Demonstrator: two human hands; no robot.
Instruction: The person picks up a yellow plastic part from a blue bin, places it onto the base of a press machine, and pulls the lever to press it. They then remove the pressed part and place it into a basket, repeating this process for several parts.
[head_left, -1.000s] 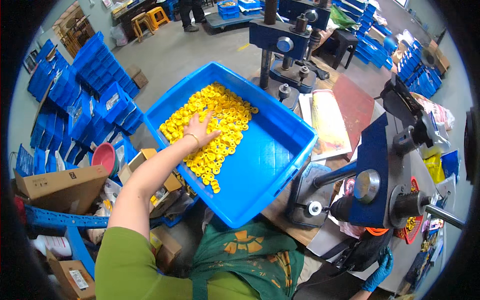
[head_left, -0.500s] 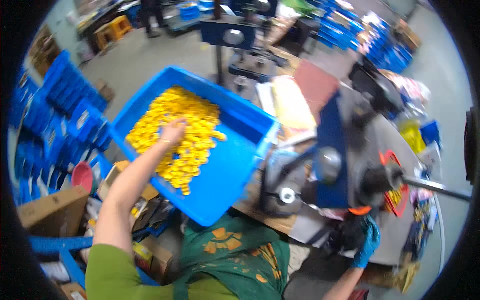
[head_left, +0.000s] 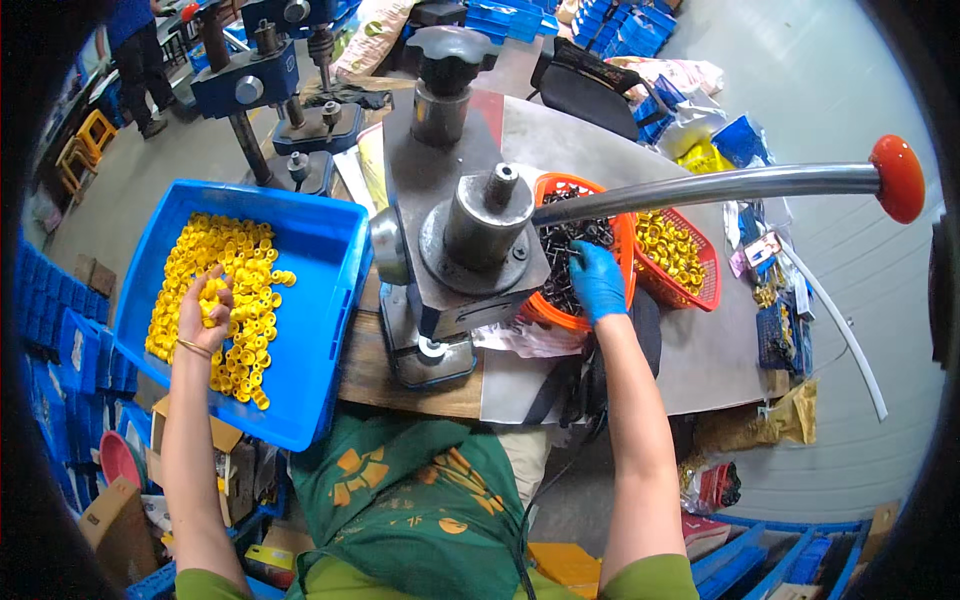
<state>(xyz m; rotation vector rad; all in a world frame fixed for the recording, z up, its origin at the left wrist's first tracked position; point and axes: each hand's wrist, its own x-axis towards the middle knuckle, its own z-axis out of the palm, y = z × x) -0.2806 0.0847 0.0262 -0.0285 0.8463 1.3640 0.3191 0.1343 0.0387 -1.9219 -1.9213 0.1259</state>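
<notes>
My left hand (head_left: 205, 312) is palm up over the blue tub (head_left: 308, 325), its curled fingers holding several yellow caps (head_left: 213, 292). A spread of loose yellow caps (head_left: 250, 345) lies around it on the tub floor. My right hand (head_left: 597, 280), in a blue glove, reaches into an orange basket (head_left: 625, 240) of small black parts (head_left: 560, 245). Its fingers are bent together among these parts; what they pinch is hidden. Between my hands stands a hand press (head_left: 475, 240), its steel lever (head_left: 710, 188) with a red knob (head_left: 897, 180) stretching right above the basket.
A red basket (head_left: 708, 285) of gold-coloured parts (head_left: 668, 250) stands right of the orange one. A second press (head_left: 245, 90) is at the far left. Behind the table is a black chair (head_left: 585, 90). Stacked blue bins (head_left: 60, 305) and a pink bowl (head_left: 120, 458) are at the left.
My view has turned to the right. My left hand has turned palm up with yellow caps in it. My right hand, earlier near the table's front edge, is now in the orange basket.
</notes>
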